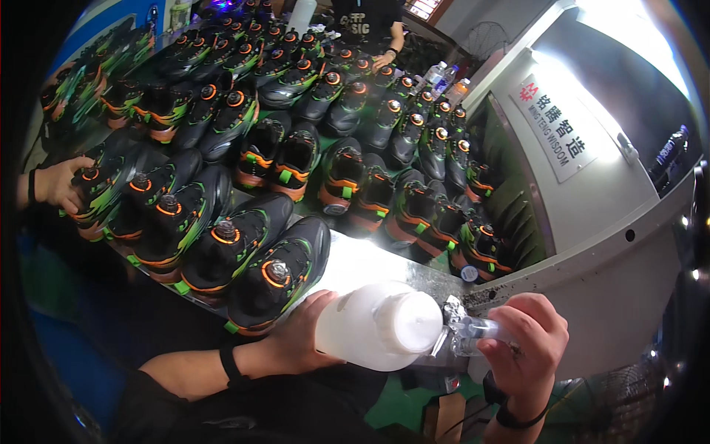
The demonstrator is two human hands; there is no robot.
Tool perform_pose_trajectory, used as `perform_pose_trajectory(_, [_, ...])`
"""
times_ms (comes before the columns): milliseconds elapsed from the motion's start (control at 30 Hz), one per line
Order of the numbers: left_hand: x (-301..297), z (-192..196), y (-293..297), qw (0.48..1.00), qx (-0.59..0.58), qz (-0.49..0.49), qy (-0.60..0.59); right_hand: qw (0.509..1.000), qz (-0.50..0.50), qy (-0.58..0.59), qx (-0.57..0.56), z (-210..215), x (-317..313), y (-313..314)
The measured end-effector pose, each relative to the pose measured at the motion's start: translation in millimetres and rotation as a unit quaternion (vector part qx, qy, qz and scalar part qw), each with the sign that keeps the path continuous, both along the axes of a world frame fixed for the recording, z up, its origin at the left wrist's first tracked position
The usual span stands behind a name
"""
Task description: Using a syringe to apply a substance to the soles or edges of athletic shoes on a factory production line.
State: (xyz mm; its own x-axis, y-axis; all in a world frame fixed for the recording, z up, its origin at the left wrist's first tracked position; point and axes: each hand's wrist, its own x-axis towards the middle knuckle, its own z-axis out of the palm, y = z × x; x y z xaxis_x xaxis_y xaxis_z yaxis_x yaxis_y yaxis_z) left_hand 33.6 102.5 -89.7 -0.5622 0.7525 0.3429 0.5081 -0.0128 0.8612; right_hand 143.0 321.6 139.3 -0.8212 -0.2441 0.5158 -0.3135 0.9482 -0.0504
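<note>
My left hand [302, 337] is wrapped around a white plastic bottle [355, 333], which is tilted with its round white cap [418, 322] toward the right. In my right hand [529, 340], fingers closed, is a small clear plastic piece [473, 330], shaped like short tubes; its exact kind is hard to make out. Crumpled silvery material [453, 307] shows at its end, close beside the cap. Just beyond my left hand, a black shoe [285, 277] with orange and green trim stands on the table, a silvery-wrapped knob on its tongue.
Rows of similar shoes [296, 159] cover the table [362, 259]. A co-worker's hand [59, 185] touches a shoe at the left; another person [370, 29] stands at the back. Several bottles [444, 80] stand far right. A pale machine panel [592, 222] borders the right side.
</note>
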Motion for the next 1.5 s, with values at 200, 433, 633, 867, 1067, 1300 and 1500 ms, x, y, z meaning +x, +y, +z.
perform_pose_trajectory(200, [2.0,-1.9,1.5,0.999,0.026,0.036,0.008,0.997,0.019,-0.019,0.066,24.3,-12.3,-9.1])
perform_pose_trajectory(433, [-1.9,-4.4,-12.6,0.999,0.011,0.022,0.02,0.987,0.018,-0.076,0.142,36.6,-25.6,-30.8])
perform_pose_trajectory(633, [-3.9,44.1,-2.6,0.986,0.129,-0.07,-0.082,0.971,-0.033,-0.112,0.207,58.4,-21.3,-45.3])
perform_pose_trajectory(867, [14.6,-27.8,0.8,0.999,0.014,-0.005,-0.031,0.933,0.008,-0.139,0.333,85.3,-36.2,-94.7])
perform_pose_trajectory(1067, [14.9,-28.7,-3.3,0.998,0.033,-0.008,-0.047,0.923,0.01,-0.133,0.361,79.7,-37.6,-99.7])
perform_pose_trajectory(1300, [21.3,-28.1,-3.2,0.997,0.029,0.0,0.072,0.941,-0.017,-0.165,0.294,81.4,4.3,-68.7])
perform_pose_trajectory(1500, [25.2,-7.5,4.2,0.988,0.025,-0.005,0.153,0.953,-0.112,-0.197,0.2,54.5,68.4,-28.0])
